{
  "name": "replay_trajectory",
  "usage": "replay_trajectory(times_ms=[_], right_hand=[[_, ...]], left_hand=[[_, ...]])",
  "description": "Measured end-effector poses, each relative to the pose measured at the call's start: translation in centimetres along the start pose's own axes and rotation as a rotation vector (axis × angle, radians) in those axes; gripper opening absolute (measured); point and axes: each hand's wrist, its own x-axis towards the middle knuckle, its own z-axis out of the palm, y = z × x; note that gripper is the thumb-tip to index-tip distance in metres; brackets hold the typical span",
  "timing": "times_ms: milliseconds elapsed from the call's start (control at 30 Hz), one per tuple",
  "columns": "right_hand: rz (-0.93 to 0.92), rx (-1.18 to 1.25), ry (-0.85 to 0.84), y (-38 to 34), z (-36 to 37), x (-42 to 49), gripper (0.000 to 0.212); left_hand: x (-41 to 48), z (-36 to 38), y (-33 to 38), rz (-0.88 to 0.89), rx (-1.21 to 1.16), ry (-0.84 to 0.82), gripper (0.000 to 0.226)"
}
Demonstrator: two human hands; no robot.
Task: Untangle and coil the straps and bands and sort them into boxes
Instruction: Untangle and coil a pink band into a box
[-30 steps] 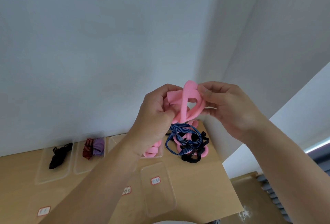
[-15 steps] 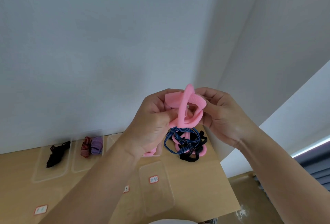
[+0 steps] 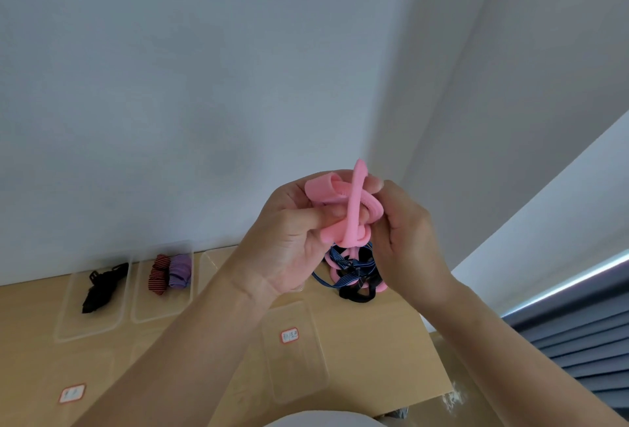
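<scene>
A wide pink band is knotted into loops and held up above the table between both hands. My left hand pinches its left loops with thumb and fingers. My right hand grips the right side of the knot. Behind and below them a tangle of blue striped, black and pink straps lies on the wooden table. A clear box holds a black strap. The box beside it holds a red striped coil and a purple coil.
A clear box with a red-edged label stands in front of me. Another label sits at the near left. A white wall rises behind the table; its right edge drops off toward a dark blind.
Both hands have drawn closer together on the pink band, and its loops have been worked tighter and turned. One loop end now sticks straight up.
</scene>
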Motion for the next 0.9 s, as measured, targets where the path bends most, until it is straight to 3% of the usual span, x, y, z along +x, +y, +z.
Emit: replay_trajectory(times_ms=[67,167,300,400,500,733,900], right_hand=[[-0.012,-0.003,-0.040,0.4,-0.4,0.0,0.031],[0.038,0.000,-0.029,0.0,-1.0,0.2,0.055],[-0.028,-0.138,0.094,0.0,-1.1,0.3,0.035],[0.078,-0.085,0.082,-0.7,-1.4,0.4,0.033],[0.200,0.029,-0.073,-1.4,-2.2,0.9,0.032],[0.431,0.360,-0.240,-1.6,-3.1,1.2,0.017],[0.495,0.352,-0.456,-1.5,-4.5,1.9,0.015]], left_hand=[[-0.3,0.3,0.3,-0.057,0.002,0.004,0.028],[-0.4,0.5,0.4,-0.127,-0.009,0.007,0.033],[-0.3,0.9,0.2,-0.202,0.021,0.077,0.029],[-0.4,0.8,0.1,-0.203,-0.005,0.108,0.052],[-0.1,-0.1,-0.2,-0.139,-0.111,0.152,0.063],[-0.8,0.1,0.3,-0.156,-0.096,0.104,0.035],[-0.9,0.2,-0.1,-0.199,-0.177,0.156,0.031]])
